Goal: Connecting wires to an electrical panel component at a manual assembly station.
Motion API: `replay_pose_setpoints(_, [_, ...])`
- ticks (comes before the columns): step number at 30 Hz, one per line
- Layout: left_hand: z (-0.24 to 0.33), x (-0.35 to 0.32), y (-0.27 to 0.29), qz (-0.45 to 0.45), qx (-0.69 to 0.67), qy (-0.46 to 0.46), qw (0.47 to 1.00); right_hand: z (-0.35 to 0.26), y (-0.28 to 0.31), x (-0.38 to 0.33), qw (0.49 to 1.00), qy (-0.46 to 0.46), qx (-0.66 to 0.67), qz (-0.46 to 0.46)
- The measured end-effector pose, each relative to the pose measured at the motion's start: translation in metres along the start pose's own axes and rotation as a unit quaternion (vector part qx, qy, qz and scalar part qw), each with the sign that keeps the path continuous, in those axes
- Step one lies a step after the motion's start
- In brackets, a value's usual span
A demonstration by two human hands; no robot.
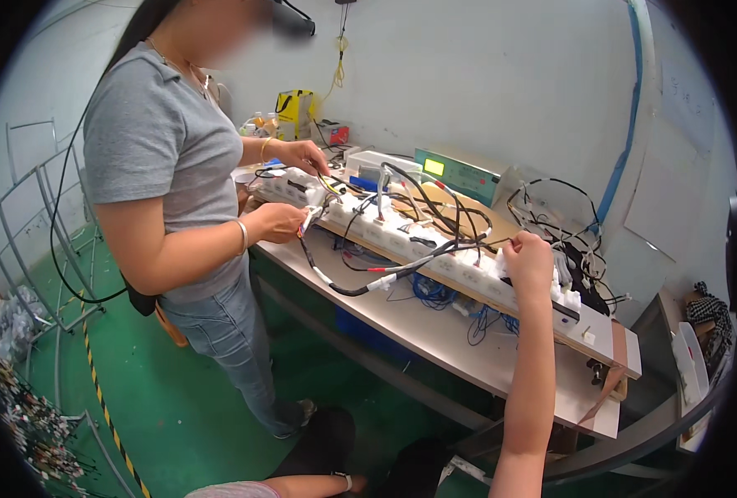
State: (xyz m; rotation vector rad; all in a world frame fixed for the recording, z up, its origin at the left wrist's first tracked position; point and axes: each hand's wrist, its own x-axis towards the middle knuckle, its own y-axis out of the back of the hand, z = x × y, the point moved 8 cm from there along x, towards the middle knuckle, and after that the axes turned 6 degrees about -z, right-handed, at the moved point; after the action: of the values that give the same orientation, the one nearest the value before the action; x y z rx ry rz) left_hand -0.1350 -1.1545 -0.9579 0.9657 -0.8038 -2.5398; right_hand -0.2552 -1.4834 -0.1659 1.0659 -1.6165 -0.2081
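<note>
- Right hand [529, 253]: its fingers pinch what looks like a thin dark strand of the cable harness [382, 283], which loops leftward from them above the worktop [459, 349].
- Left hand [357, 483]: low, well apart from the harness; I cannot tell what its fingers do.
- Risk: a co-worker's hand [279, 222] grips the harness left of the right fingers, so opposing pulls could strain it; crossed loops might snag.
- Writing: faint marks on the wall [688, 91], right of those fingers, too unclear to read.
</note>
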Motion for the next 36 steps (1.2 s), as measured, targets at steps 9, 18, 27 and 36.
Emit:
replay_pose_setpoints(9, [0.021,0.003,0.010,-0.007,0.074,-0.097,0.993,-0.005,0.001,0.001,1.000,-0.014,0.002,-0.025])
replay_pose_setpoints(18, [0.033,0.026,0.007,0.057,0.141,-0.088,0.985,-0.008,0.002,-0.002,0.999,-0.015,-0.003,-0.034])
replay_pose_setpoints(27, [0.025,0.013,0.008,0.014,0.007,-0.050,0.999,-0.018,0.005,-0.004,0.999,-0.014,-0.003,-0.032])
replay_pose_setpoints(36, [0.035,0.009,0.014,0.034,0.009,-0.069,0.997,-0.015,0.008,-0.004,0.999,-0.006,-0.019,-0.030])
